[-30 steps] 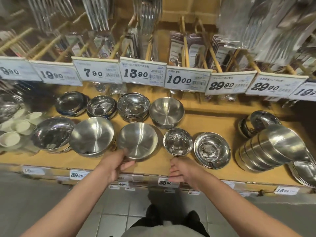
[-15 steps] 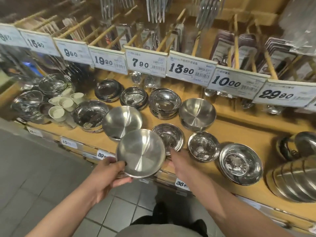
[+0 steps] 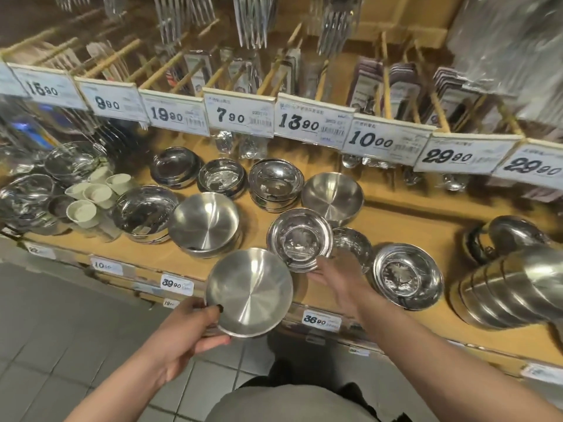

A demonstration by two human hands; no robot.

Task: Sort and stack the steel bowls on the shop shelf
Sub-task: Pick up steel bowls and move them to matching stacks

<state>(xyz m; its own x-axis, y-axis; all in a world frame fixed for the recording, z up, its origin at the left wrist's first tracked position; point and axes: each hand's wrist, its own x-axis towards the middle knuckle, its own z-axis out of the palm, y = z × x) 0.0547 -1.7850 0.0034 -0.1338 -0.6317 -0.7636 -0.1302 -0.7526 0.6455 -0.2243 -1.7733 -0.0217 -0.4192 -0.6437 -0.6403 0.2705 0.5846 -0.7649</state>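
The left hand (image 3: pixel 185 336) gripped the rim of a brushed steel bowl (image 3: pixel 249 292), thumb curled over the edge, holding it clear of the wooden shelf (image 3: pixel 411 229) front. The right hand (image 3: pixel 335 277) cupped a smaller polished bowl (image 3: pixel 300 236) from beneath, fingers curled under its base, just above the shelf. A matching brushed bowl (image 3: pixel 204 222) sat to the left, the likely partner. Nesting like with like looked best done by lowering each bowl level, rim centred, so steel would not scrape or tip.

Shiny bowl (image 3: pixel 299 239) now off the shelf, up in right hand (image 3: pixel 336 277).
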